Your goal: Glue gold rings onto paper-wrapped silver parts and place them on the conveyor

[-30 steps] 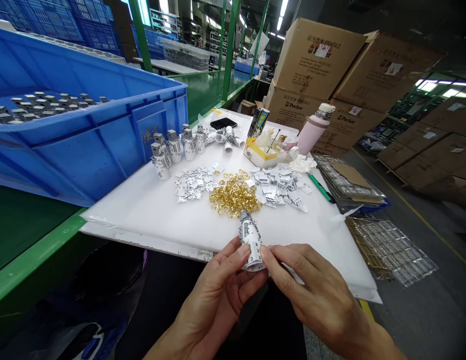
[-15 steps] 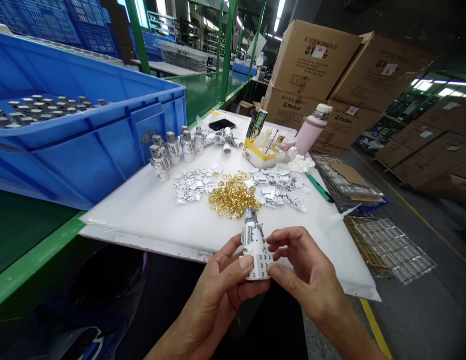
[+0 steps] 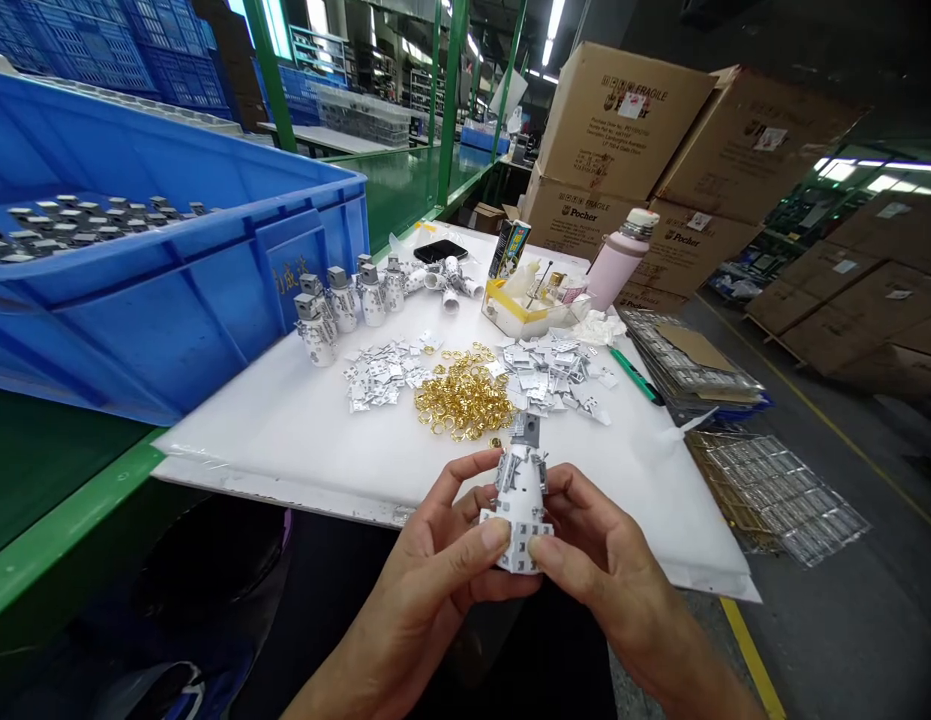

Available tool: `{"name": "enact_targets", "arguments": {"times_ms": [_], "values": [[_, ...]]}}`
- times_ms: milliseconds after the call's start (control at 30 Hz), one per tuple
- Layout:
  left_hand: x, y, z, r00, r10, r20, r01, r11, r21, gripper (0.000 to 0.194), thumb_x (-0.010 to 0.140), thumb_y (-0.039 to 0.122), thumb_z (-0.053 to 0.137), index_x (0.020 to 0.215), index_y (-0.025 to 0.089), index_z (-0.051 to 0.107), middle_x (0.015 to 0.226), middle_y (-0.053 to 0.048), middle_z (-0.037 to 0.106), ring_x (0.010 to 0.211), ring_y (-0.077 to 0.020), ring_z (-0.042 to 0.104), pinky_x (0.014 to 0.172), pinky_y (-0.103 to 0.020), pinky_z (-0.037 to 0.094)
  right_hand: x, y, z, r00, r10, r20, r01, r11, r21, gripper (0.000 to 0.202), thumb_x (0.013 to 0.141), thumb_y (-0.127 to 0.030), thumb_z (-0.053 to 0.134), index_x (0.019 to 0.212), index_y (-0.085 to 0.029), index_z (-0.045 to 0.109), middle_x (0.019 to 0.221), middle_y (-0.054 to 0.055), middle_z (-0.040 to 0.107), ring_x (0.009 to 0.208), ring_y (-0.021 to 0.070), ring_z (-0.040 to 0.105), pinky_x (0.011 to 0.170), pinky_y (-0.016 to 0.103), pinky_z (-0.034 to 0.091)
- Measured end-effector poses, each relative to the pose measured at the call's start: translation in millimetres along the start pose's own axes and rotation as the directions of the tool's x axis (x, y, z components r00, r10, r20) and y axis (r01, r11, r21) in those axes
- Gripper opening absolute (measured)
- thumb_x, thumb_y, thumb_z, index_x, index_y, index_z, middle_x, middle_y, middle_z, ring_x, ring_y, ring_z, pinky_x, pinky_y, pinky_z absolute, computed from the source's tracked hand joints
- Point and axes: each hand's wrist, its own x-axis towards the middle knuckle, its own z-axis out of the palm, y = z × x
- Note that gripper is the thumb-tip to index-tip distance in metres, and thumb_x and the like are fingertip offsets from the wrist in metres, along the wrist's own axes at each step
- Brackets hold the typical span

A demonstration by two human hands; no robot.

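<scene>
A white conical model part (image 3: 522, 490) with a grey top stands upright between my hands, over the table's front edge. My left hand (image 3: 442, 550) grips its left side, the thumb on the white base. My right hand (image 3: 607, 550) holds the right side, its thumb pressed on the base and its fingers behind. Just beyond the part lies a pile of gold rings (image 3: 465, 397). Flat white pieces lie in two heaps, one to the left (image 3: 382, 375) and one to the right (image 3: 551, 370) of the rings.
Similar assembled parts (image 3: 343, 300) stand at the table's left beside a blue crate (image 3: 210, 290). Farther back are a phone (image 3: 441, 250), a yellow-edged tray (image 3: 510, 315) and a pink bottle (image 3: 619, 262). A green pen (image 3: 636, 376) lies at the right edge.
The held part has turned and shifted slightly right. My right hand's fingers, raised and apart from it before, now close around its right side.
</scene>
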Motion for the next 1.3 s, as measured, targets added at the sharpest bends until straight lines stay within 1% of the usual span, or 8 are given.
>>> {"name": "enact_targets", "arguments": {"times_ms": [167, 633, 733, 833, 967, 1133, 1200, 1300], "values": [[-0.4, -1.9, -0.3, 1.000, -0.009, 0.016, 0.009, 1.000, -0.011, 0.033, 0.089, 0.021, 0.059, 0.121, 0.027, 0.053, 0.107, -0.004, 0.058, 0.085, -0.0127, 0.061, 0.069, -0.024, 0.058, -0.6, 2.7, 3.1, 0.999, -0.028, -0.017, 0.029, 1.000, 0.012, 0.020, 0.088, -0.032, 0.064, 0.105, -0.026, 0.055, 0.105, 0.000, 0.064, 0.103, 0.0154, 0.058, 0.088, 0.023, 0.046], [-3.9, -2.4, -0.2, 0.999, -0.004, 0.050, 0.004, 1.000, -0.003, 0.023, 0.083, 0.027, 0.067, 0.098, 0.027, 0.049, 0.097, 0.000, 0.057, 0.082, -0.0148, 0.064, 0.055, -0.021, 0.058, -4.4, 4.5, 13.1, 0.989, -0.096, -0.113, 0.087, 0.993, -0.077, 0.014, 0.089, -0.029, 0.059, 0.101, -0.028, 0.051, 0.097, -0.003, 0.063, 0.087, 0.0109, 0.060, 0.075, 0.018, 0.049], [-3.6, -5.7, 1.4, 1.000, -0.013, 0.002, 0.013, 1.000, 0.001, 0.017, 0.087, 0.026, 0.063, 0.094, 0.026, 0.048, 0.101, 0.000, 0.060, 0.088, -0.0156, 0.064, 0.060, -0.023, 0.059, -1.8, 7.7, 13.9, 0.981, -0.121, -0.153, 0.108, 0.990, -0.092, 0.016, 0.089, -0.028, 0.059, 0.102, -0.028, 0.050, 0.094, -0.003, 0.063, 0.086, 0.0113, 0.060, 0.077, 0.020, 0.050], [-3.3, -10.1, 4.9, 0.993, 0.066, -0.100, -0.058, 0.995, 0.085, 0.009, 0.088, 0.027, 0.061, 0.090, 0.025, 0.052, 0.097, 0.002, 0.063, 0.090, -0.0149, 0.064, 0.070, -0.028, 0.060, 0.2, 13.0, 15.1, 0.958, -0.175, -0.228, 0.146, 0.980, -0.138, 0.020, 0.088, -0.026, 0.059, 0.105, -0.028, 0.049, 0.096, -0.002, 0.064, 0.088, 0.0116, 0.061, 0.080, 0.021, 0.051], [-2.0, -15.5, 8.1, 0.930, 0.278, -0.242, -0.208, 0.937, 0.280, 0.003, 0.084, 0.026, 0.067, 0.086, 0.024, 0.067, 0.088, 0.003, 0.069, 0.083, -0.0105, 0.066, 0.072, -0.017, 0.055, 2.3, 22.2, 20.0, 0.886, -0.303, -0.350, 0.218, 0.940, -0.262, 0.026, 0.085, -0.020, 0.062, 0.106, -0.028, 0.049, 0.100, -0.001, 0.064, 0.093, 0.0115, 0.063, 0.082, 0.020, 0.052], [2.2, -25.2, 4.5, 0.802, 0.534, -0.266, -0.365, 0.792, 0.489, 0.010, 0.076, 0.022, 0.074, 0.084, 0.027, 0.077, 0.098, 0.001, 0.075, 0.092, -0.0131, 0.070, 0.081, -0.014, 0.053, 5.1, 33.4, 27.8, 0.782, -0.453, -0.428, 0.289, 0.872, -0.395, 0.029, 0.085, -0.017, 0.063, 0.109, -0.028, 0.050, 0.104, -0.001, 0.062, 0.096, 0.0106, 0.062, 0.085, 0.019, 0.052], [3.2, -28.5, 4.4, 0.766, 0.586, -0.264, -0.382, 0.745, 0.547, 0.011, 0.076, 0.022, 0.073, 0.085, 0.028, 0.077, 0.099, 0.001, 0.076, 0.094, -0.0155, 0.070, 0.083, -0.017, 0.055, 4.5, 35.4, 30.2, 0.767, -0.478, -0.427, 0.301, 0.857, -0.418, 0.029, 0.087, -0.019, 0.061, 0.112, -0.028, 0.049, 0.107, 0.001, 0.062, 0.100, 0.0121, 0.062, 0.086, 0.021, 0.052], [2.2, -29.0, 9.7, 0.727, 0.627, -0.281, -0.358, 0.695, 0.624, 0.013, 0.076, 0.021, 0.073, 0.086, 0.028, 0.077, 0.100, 0.000, 0.077, 0.096, -0.0195, 0.070, 0.089, -0.026, 0.054, 1.0, 34.2, 32.9, 0.792, -0.466, -0.395, 0.303, 0.861, -0.408, 0.028, 0.091, -0.021, 0.056, 0.117, -0.026, 0.047, 0.114, 0.006, 0.060, 0.107, 0.0163, 0.061, 0.089, 0.026, 0.053]]}}
